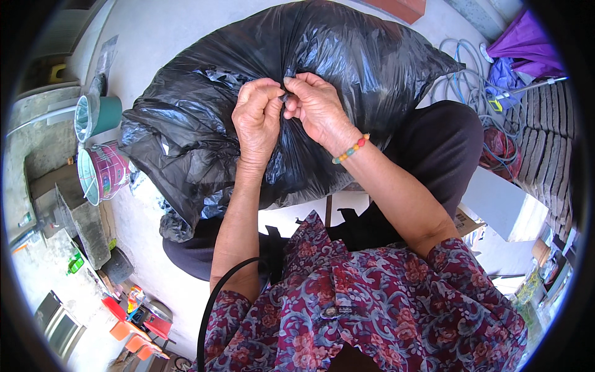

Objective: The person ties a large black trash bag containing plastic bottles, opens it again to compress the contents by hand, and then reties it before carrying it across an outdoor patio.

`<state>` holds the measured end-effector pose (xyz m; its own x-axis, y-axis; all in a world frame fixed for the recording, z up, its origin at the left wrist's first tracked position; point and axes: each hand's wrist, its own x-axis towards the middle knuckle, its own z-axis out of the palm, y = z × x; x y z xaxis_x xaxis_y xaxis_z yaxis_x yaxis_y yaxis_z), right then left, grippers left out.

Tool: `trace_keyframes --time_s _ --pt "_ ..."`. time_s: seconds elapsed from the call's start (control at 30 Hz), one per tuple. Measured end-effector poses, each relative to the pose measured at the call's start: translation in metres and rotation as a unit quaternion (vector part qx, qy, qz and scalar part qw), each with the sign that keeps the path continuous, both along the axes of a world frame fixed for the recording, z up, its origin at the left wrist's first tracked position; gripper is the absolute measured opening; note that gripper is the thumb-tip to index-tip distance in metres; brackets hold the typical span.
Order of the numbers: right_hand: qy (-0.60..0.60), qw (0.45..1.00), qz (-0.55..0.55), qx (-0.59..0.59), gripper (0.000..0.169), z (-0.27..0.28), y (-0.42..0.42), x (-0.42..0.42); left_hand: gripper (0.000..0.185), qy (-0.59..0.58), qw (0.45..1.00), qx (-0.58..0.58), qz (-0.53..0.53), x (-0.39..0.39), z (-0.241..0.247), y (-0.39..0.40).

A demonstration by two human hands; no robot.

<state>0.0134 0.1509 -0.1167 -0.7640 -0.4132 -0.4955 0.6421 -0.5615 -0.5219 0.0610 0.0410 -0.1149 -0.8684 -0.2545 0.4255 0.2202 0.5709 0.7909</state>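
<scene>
A large, full black plastic bag (362,69) lies across my lap and knees, its film gathered into creases near the middle. My left hand (258,116) pinches a small twist of the black plastic between thumb and fingers. Close beside it, my right hand (316,104) grips the same gathered plastic from the other side, with a beaded bracelet (351,149) on that wrist. The fingertips of both hands nearly meet at the twist. Loose, crumpled film of the bag hangs down at the left.
A green bucket (108,114) and a pink patterned bucket (109,172) stand at the left. Coiled grey hose (474,79), a purple umbrella (525,44) and stacked grey tiles (541,153) are at the right. Orange plastic chairs (132,337) stand at lower left.
</scene>
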Motion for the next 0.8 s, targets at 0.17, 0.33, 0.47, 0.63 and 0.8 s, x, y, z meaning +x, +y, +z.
trace_keyframes --time_s 0.17,0.33,0.47,0.63,0.8 --pt "-0.006 1.0 -0.013 0.025 0.009 0.007 0.0 0.003 0.008 -0.01 0.983 0.181 -0.02 0.0 -0.006 -0.001" --pt "-0.062 0.987 -0.128 -0.068 0.009 0.008 -0.008 0.015 0.002 -0.052 0.905 0.418 -0.051 0.002 -0.01 0.0" --pt "-0.154 0.958 -0.166 -0.177 0.009 -0.006 -0.013 0.014 0.008 -0.064 0.87 0.484 -0.064 0.0 -0.011 -0.001" --pt "-0.142 0.949 -0.136 -0.247 0.007 0.003 -0.011 0.01 0.006 -0.078 0.833 0.542 -0.078 -0.003 -0.01 -0.004" --pt "0.096 0.991 0.036 -0.08 0.005 0.002 0.009 -0.009 0.005 -0.118 0.836 0.527 -0.095 -0.005 0.001 -0.009"
